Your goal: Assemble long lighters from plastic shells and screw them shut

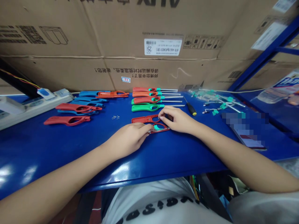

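A red lighter shell half (145,119) lies open on the blue table (70,149) between my hands, with a teal trigger piece (158,127) set in it. My left hand (130,137) has its fingers pinched together on the shell's near end. The fingers of my right hand (177,119) are curled and press on the shell's far end by the trigger. Just beyond lie several finished lighters (149,99), red and green, with metal tubes pointing right.
Empty red and blue shell halves (77,109) lie at the left. Small screws (115,117) sit mid-table. A black-handled screwdriver (190,107) and loose tube parts (217,102) lie at the right. Cardboard boxes (140,46) wall the back; a power strip (32,104) sits far left.
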{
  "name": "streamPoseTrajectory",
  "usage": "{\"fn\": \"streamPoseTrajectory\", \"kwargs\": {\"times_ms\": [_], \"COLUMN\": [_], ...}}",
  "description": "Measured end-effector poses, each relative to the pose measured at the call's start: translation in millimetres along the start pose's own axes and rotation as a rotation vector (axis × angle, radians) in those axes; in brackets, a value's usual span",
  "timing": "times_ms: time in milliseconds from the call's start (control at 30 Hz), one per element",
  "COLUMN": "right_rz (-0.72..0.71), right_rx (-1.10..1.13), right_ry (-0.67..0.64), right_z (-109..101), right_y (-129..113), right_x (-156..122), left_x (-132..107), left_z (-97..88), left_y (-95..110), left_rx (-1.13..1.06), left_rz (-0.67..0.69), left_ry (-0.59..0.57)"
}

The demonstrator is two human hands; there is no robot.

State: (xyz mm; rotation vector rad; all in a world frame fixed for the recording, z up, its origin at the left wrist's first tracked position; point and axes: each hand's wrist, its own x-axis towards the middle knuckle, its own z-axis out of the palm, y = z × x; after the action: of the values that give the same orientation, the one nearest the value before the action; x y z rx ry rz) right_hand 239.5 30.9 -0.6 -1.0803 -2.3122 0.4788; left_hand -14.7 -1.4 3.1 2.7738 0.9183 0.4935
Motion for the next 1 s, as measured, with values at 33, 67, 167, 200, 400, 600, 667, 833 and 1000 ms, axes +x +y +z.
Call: {"fn": "streamPoseTrajectory", "kwargs": {"times_ms": [33, 67, 167, 200, 400, 600, 667, 833, 1000], "right_rz": [-0.007, -0.008, 0.036, 0.051, -0.057, 0.23, 0.334, 0.32, 0.05], "right_rx": [-0.018, -0.03, -0.012, -0.006, -0.048, 0.382, 0.583, 0.631, 0.227], "right_ry": [0.0, -0.014, -0.072, -0.066, -0.024, 0.067, 0.05, -0.042, -0.169], "right_z": [-0.9, -2.0, -6.0, -7.5, -12.1, -3.4, -1.3, -2.8, -8.8], "right_y": [4.1, 8.0, 17.0, 18.6, 15.3, 7.2, 6.9, 5.3, 0.0], "right_x": [0.5, 1.0, 2.4, 2.7, 2.9, 5.2, 6.8, 6.2, 0.2], "left_x": [-0.1, -0.2, -0.1, 0.3, 5.8, 7.2, 6.6, 5.3, 3.9], "left_z": [0.3, 0.6, 0.9, 0.8, -3.7, -6.2, -6.2, -11.4, -21.6], "left_y": [-0.6, -1.1, -1.5, -1.4, -3.4, -16.3, -19.5, -18.8, -12.0], "left_rx": [-0.005, -0.003, -0.027, -0.046, -0.132, 0.046, 0.08, 0.062, 0.02], "left_rz": [-0.018, -0.032, -0.053, -0.049, 0.014, 0.04, 0.048, 0.062, 0.022], "left_ry": [-0.004, -0.015, -0.027, -0.02, 0.139, 0.279, 0.29, 0.223, 0.101]}}
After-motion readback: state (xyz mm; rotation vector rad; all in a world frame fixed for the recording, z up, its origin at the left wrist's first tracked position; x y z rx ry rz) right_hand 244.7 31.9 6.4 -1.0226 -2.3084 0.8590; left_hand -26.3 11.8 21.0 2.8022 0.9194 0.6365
